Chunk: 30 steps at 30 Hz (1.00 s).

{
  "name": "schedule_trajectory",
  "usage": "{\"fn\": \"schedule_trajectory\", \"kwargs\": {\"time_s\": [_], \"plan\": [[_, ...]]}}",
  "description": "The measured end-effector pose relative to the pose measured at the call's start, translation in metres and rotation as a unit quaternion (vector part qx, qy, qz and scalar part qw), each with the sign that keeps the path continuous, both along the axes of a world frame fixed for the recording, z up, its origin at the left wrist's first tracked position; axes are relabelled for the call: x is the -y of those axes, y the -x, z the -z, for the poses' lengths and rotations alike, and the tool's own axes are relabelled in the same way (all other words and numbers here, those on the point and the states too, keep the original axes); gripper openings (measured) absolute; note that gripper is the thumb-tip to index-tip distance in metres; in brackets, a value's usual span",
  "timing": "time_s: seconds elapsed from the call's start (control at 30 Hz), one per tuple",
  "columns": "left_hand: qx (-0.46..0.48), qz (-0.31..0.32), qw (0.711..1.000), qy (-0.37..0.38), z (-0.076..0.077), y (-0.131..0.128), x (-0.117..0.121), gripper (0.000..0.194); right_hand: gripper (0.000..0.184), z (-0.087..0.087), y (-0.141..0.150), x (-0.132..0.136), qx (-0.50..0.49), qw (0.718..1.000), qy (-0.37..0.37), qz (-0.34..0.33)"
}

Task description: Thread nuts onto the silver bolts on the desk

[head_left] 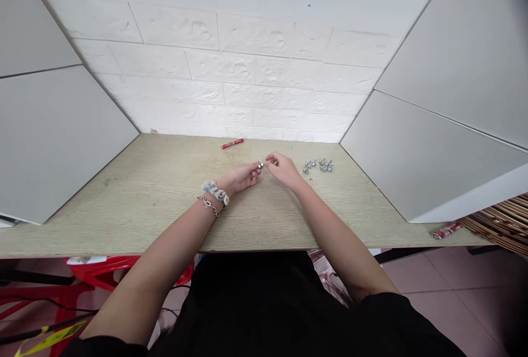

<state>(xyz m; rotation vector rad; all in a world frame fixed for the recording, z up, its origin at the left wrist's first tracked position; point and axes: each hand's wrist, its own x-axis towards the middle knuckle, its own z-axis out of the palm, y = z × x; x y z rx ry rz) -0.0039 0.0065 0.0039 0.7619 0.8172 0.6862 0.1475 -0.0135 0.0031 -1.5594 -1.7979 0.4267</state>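
My left hand pinches a small shiny metal bolt between thumb and fingers, just above the tabletop. A darker band shows around the piece, but it is too small to make out fully. From the other side my right hand has its thumb and fingertips closed at the bolt's right end. What exactly lies between those fingertips is partly hidden. To the right of that hand, several similar bolts with wide round bases stand and lie in two loose groups on the wooden table.
A red tube lies near the white brick-patterned wall. Grey panels flank the table on both sides. At the right front edge are another red tube and a stack of brown slats. A red stool stands below left.
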Motion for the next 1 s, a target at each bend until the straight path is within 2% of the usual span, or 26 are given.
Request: {"fn": "schedule_trajectory", "kwargs": {"time_s": [0.17, 0.4, 0.63, 0.9, 1.0], "plan": [[-0.005, -0.007, 1.0, -0.019, 0.0013, 0.0016, -0.0014, 0.017, 0.022, 0.0015, -0.001, -0.0012, 0.005, 0.997, -0.022, -0.071], [-0.012, -0.014, 1.0, -0.02, 0.0029, 0.001, -0.0009, 0.016, 0.019, -0.0006, -0.0039, 0.0001, 0.041, 0.994, -0.015, -0.097], [-0.025, -0.032, 0.999, -0.036, 0.0041, 0.0007, -0.0026, 0.017, 0.017, -0.0018, -0.0027, 0.0019, 0.086, 0.993, -0.016, -0.084], [0.005, -0.026, 1.0, -0.011, 0.0014, 0.0009, -0.0008, 0.018, 0.037, -0.0026, 0.0012, 0.0037, 0.114, 0.992, -0.013, -0.053], [0.015, -0.029, 0.999, -0.005, 0.0012, 0.0011, -0.0013, 0.018, 0.031, -0.0028, 0.0001, 0.0041, 0.089, 0.995, -0.01, -0.045]]}}
